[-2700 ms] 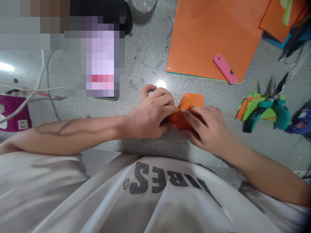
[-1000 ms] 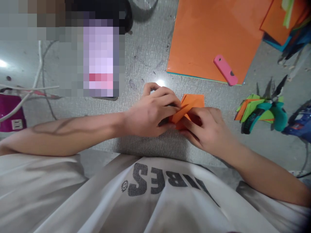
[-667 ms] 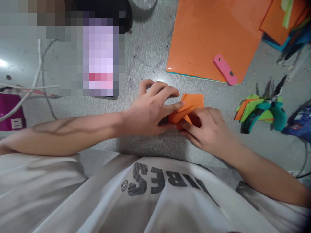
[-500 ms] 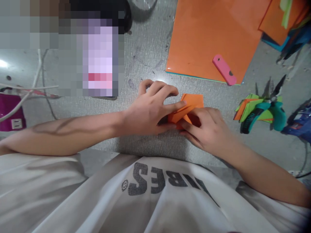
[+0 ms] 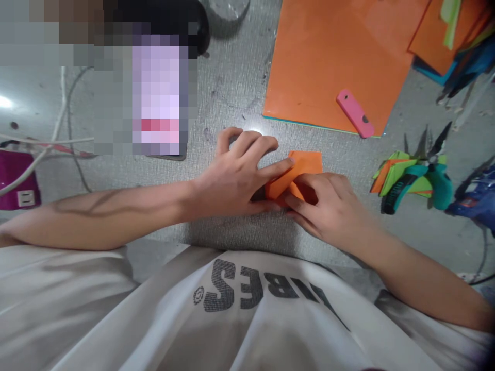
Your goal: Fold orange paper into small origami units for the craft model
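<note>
A small folded orange paper (image 5: 308, 162) lies on the grey table between my two hands. The index finger and thumb of my left hand (image 5: 235, 178) rest on its left part, while the other fingers curl above the table. My right hand (image 5: 328, 203) pinches the lower right part of the paper, where a fold stands raised. The fingertips of my right hand partly hide the paper's lower edge.
Large orange sheets (image 5: 328, 62) with a pink cutter (image 5: 355, 114) on them lie beyond my hands. Teal-handled pliers (image 5: 429, 170) rest on small coloured papers (image 5: 400, 172) at right. A purple box (image 5: 17, 178) and white cables are at left, near a blurred screen (image 5: 160, 87).
The view has shifted very slightly. Both hands stay at the orange paper, and the left index finger has slid a little along its fold.
</note>
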Demonstrator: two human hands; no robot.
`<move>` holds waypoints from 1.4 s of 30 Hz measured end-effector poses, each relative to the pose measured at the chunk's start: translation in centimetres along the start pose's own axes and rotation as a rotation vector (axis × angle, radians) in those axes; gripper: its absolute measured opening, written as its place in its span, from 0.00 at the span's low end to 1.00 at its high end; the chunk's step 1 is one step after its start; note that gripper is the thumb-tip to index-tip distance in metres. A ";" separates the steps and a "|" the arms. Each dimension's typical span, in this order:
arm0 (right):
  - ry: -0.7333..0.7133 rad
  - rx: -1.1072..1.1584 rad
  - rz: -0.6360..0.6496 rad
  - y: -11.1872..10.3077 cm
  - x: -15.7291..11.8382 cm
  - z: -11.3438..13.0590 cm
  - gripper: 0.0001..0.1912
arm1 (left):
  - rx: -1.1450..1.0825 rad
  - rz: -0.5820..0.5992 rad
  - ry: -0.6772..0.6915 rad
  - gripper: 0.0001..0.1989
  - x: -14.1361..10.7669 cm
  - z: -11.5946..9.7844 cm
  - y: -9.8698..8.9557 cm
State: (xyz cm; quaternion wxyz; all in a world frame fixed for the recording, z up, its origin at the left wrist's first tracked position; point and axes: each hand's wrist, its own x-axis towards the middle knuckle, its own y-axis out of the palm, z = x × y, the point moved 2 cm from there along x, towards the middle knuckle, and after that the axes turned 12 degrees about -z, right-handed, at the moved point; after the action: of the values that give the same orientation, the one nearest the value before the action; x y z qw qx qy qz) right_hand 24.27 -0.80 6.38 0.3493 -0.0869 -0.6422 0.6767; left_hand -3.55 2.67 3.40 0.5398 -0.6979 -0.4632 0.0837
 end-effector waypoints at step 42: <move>0.268 0.041 0.053 1.6 1.4 -4.1 0.40 | -0.030 0.016 -0.049 0.32 0.5 -0.3 -0.4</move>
State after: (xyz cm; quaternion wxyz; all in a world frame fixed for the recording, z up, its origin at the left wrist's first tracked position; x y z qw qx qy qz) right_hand 24.95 3.49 4.67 0.4159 -0.1862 -0.5732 0.6810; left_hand -3.25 2.82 4.03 0.5168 -0.7074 -0.4721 0.0982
